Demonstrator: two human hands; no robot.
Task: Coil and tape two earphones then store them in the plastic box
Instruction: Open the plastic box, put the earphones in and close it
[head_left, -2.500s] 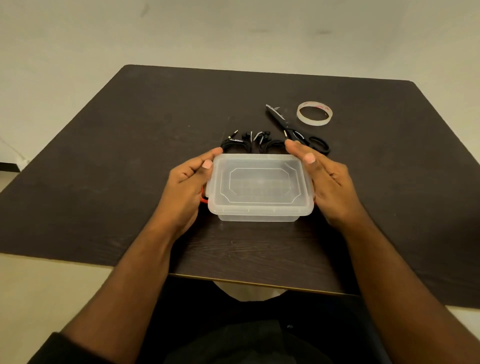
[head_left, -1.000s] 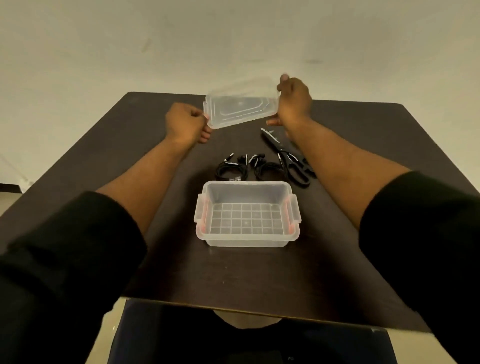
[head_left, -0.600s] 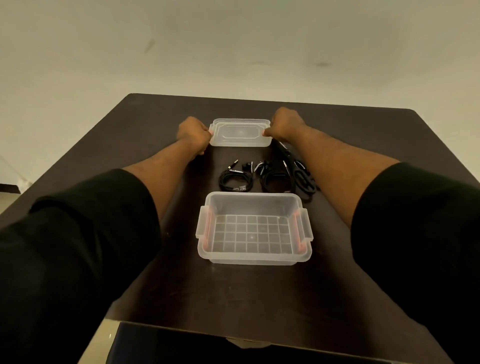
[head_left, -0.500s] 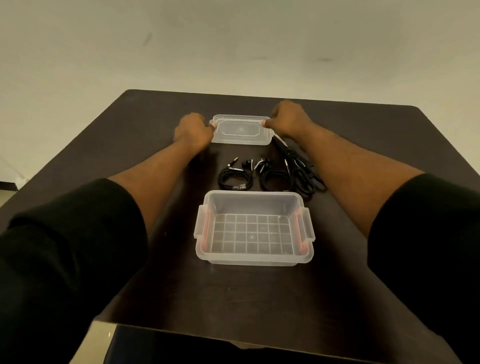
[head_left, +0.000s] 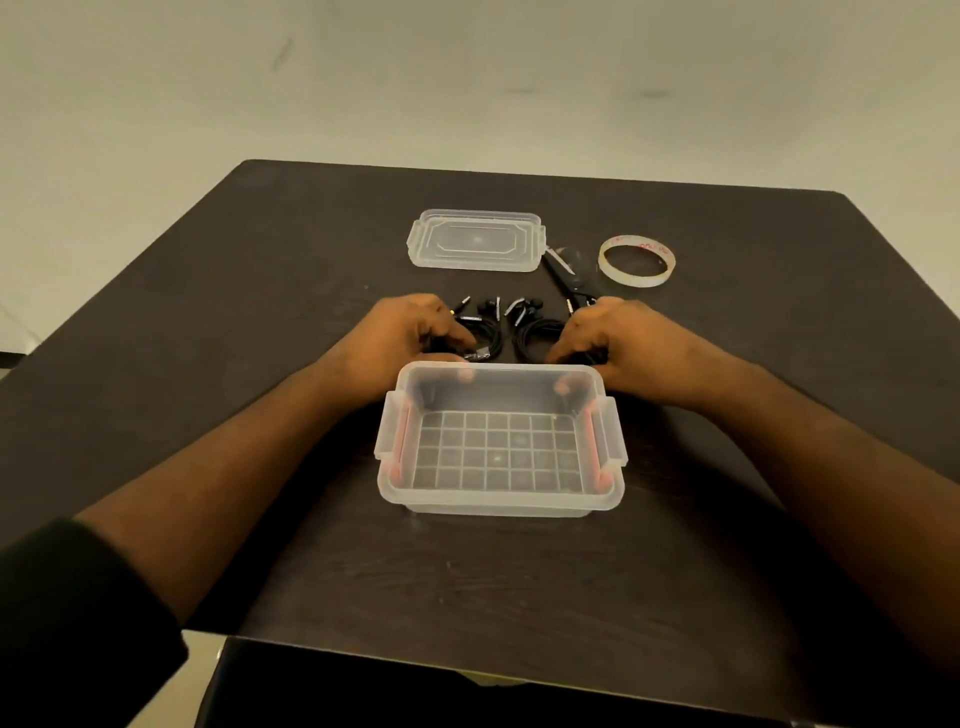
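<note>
Lying coiled and black, two earphones (head_left: 511, 332) sit beside the clear plastic box (head_left: 498, 499).

Black scissors (head_left: 563, 278) lie on the dark table (head_left: 208, 322), toward its far right; pale floor surrounds that table.

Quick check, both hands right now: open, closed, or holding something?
Left hand: fingers curled on the left coiled earphone.
Right hand: fingers curled on the right coiled earphone.
</note>
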